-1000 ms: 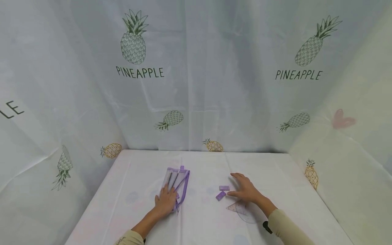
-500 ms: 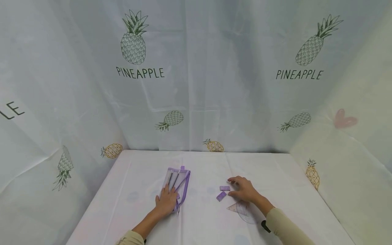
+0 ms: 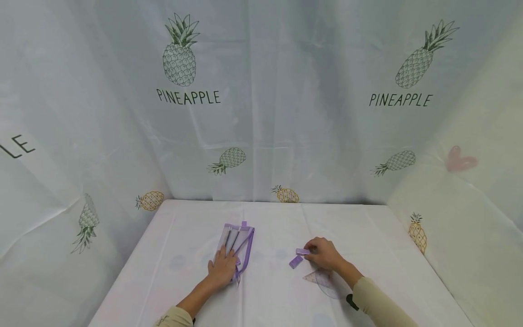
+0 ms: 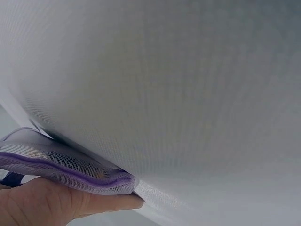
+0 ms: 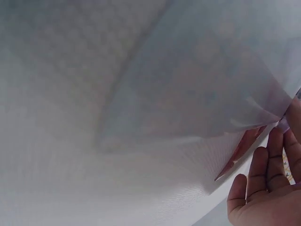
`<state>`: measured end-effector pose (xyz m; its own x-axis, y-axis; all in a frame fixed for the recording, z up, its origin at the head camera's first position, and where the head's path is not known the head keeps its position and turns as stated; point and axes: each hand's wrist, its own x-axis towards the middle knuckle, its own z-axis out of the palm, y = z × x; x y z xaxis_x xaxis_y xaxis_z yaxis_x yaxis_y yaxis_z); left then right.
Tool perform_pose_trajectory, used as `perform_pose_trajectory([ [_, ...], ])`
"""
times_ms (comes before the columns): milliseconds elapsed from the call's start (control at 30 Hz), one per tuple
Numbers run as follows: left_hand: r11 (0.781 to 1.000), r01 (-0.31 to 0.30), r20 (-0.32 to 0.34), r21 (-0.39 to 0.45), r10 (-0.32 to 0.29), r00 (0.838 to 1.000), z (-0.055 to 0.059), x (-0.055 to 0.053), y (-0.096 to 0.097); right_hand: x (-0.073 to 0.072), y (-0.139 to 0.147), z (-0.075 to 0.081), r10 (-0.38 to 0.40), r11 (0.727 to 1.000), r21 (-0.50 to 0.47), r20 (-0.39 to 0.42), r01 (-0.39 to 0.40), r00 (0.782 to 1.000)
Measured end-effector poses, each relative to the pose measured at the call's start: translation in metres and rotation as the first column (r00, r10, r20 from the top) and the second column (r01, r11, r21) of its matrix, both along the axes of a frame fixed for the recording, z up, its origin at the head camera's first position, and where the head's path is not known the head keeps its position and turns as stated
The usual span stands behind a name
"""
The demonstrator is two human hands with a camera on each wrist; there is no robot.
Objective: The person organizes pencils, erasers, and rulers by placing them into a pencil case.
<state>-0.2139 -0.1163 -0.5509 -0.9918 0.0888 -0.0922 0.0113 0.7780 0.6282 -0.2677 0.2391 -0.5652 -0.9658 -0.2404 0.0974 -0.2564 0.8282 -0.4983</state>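
Observation:
In the head view my left hand (image 3: 221, 269) rests on a see-through mesh pencil case (image 3: 247, 255) with purple edging, fingers spread over it. Pens (image 3: 234, 239) show through the mesh, and a small purple item lies by the fingers. The left wrist view has the case's purple-edged mesh (image 4: 70, 165) against the hand. My right hand (image 3: 327, 255) pinches a small purple eraser (image 3: 301, 251) between thumb and fingertips. A second purple eraser (image 3: 295, 262) lies just in front of it. In the right wrist view the fingers are curled, and the eraser is mostly hidden.
Below the right hand a clear protractor (image 3: 328, 290) and a pinkish set square (image 3: 310, 277) overlap on the white-covered table (image 3: 269, 299). The protractor (image 5: 188, 89) looms large in the right wrist view. Pineapple-print curtains (image 3: 269, 113) surround the table's back and sides.
My right hand has moved slightly left and its fingers have closed on the farther eraser, which is now shifted a little and tilted. The left hand stays on the pencil case.

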Motion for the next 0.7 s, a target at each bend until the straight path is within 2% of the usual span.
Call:
perform_pose_trajectory([
  [200,1.0,0.006,-0.003,-0.014,-0.006,1.0,-0.002,0.0,-0.001,0.003,-0.001,0.001,-0.083,0.995,-0.054,-0.011,0.083,0.996],
  [367,1.0,0.006,-0.001,-0.012,-0.006,1.0,-0.002,-0.001,-0.002,0.005,-0.007,0.005,-0.14,0.984,-0.124,-0.075,0.13,0.987],
  [567,1.0,0.006,-0.011,-0.002,-0.006,1.0,-0.003,-0.001,-0.001,0.007,-0.021,0.005,-0.139,0.982,-0.142,-0.082,0.126,0.987],
  [700,1.0,0.0,-0.012,0.024,0.0,1.0,-0.003,0.0,-0.002,0.008,-0.036,0.008,-0.105,0.986,-0.141,-0.102,0.09,0.989],
])
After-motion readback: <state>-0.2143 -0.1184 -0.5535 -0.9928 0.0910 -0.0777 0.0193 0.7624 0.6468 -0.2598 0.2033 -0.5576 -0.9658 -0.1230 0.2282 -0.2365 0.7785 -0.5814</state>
